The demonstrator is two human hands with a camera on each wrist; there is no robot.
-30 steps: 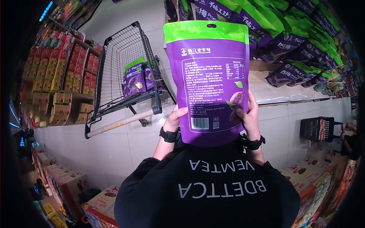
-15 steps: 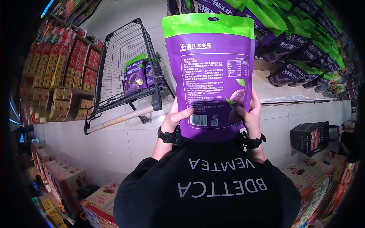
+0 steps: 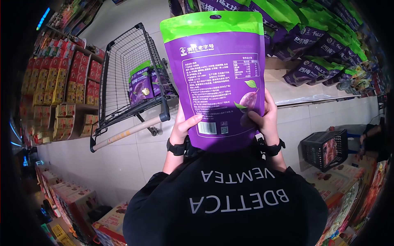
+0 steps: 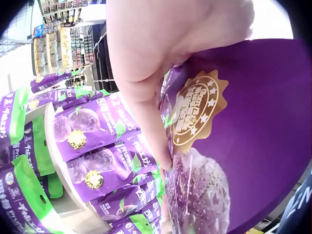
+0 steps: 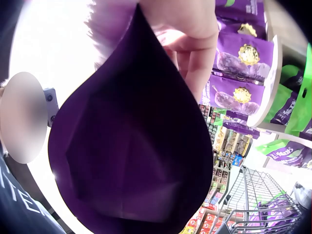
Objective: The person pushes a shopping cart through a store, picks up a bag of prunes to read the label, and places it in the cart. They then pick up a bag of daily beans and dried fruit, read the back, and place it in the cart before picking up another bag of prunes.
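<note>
A large purple bag [image 3: 217, 82] with a green top is held upright in front of the chest, its printed back with barcode facing up to the head view. My left hand [image 3: 184, 125] grips its lower left edge, thumb on the face near the barcode. On the lower right edge my right hand [image 3: 264, 119] grips it, thumb beside the plum picture. In the left wrist view the left hand [image 4: 151, 63] lies along the bag's front [image 4: 253, 117], by a gold badge. The right wrist view shows the bag's bottom [image 5: 126, 146] and the right hand [image 5: 190, 39].
A shopping cart [image 3: 135, 78] stands at the left with similar purple bags [image 3: 141, 88] in it. More such bags [image 3: 308, 43] fill a display at the upper right. Red and yellow boxes [image 3: 61, 78] are stacked far left. A black basket [image 3: 324, 149] stands at the right, near another person.
The bag and both hands have shifted slightly left in the head view. The left thumb has come further onto the bag's face. The black basket at the right appears nearer.
</note>
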